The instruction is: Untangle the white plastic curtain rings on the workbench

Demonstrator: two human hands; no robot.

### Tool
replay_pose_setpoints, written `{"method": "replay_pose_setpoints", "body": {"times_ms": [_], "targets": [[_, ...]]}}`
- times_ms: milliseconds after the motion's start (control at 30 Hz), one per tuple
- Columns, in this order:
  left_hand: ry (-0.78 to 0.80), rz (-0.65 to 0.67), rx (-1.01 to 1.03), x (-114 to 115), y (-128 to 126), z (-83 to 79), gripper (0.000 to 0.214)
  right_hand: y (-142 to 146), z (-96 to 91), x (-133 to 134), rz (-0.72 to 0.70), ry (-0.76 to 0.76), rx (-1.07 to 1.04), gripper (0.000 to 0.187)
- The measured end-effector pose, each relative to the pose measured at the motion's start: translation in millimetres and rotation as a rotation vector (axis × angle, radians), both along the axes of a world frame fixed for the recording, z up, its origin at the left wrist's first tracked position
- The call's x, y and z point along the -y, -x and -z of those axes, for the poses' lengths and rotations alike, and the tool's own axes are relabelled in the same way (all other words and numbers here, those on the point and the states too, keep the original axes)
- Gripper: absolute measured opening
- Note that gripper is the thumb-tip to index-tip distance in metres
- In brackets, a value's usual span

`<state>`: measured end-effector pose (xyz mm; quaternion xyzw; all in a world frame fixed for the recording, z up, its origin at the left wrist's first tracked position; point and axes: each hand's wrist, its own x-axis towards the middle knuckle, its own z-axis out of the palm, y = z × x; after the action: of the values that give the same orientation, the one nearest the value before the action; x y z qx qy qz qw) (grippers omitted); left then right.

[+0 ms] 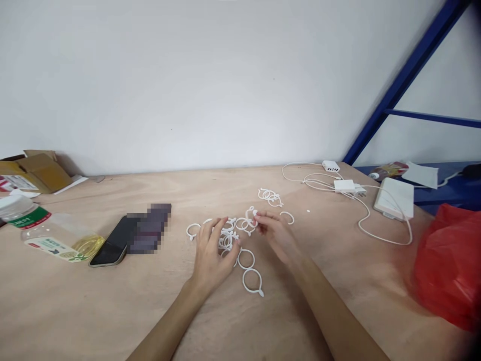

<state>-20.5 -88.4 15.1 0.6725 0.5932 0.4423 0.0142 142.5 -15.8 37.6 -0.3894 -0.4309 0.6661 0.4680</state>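
Note:
Several white plastic rings (248, 258) lie scattered on a plywood table (300, 301). My left hand (212, 253) rests on the cluster of rings, fingers spread and bent over them. To its right, my right hand (276, 233) pinches one white ring (251, 215) between thumb and fingertips, just above the pile. A second small bunch of rings (270, 196) lies farther back, and a single ring (287, 217) sits to the right of my right hand.
A phone (112, 243) and a lying plastic bottle (48, 233) are at the left, a cardboard box (35, 170) behind them. White chargers and cables (349, 188), a white box (394, 198), a red bag (449, 265) and a blue frame (406, 80) stand at the right.

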Motion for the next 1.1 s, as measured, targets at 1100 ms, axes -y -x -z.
{"method": "replay_pose_setpoints", "body": {"times_ms": [1100], "targets": [[-0.13,0.186,0.157,-1.5,-0.9,-1.2,0.03,36.0,8.4,25.7,-0.121,-0.024,-0.168,0.017]]}}
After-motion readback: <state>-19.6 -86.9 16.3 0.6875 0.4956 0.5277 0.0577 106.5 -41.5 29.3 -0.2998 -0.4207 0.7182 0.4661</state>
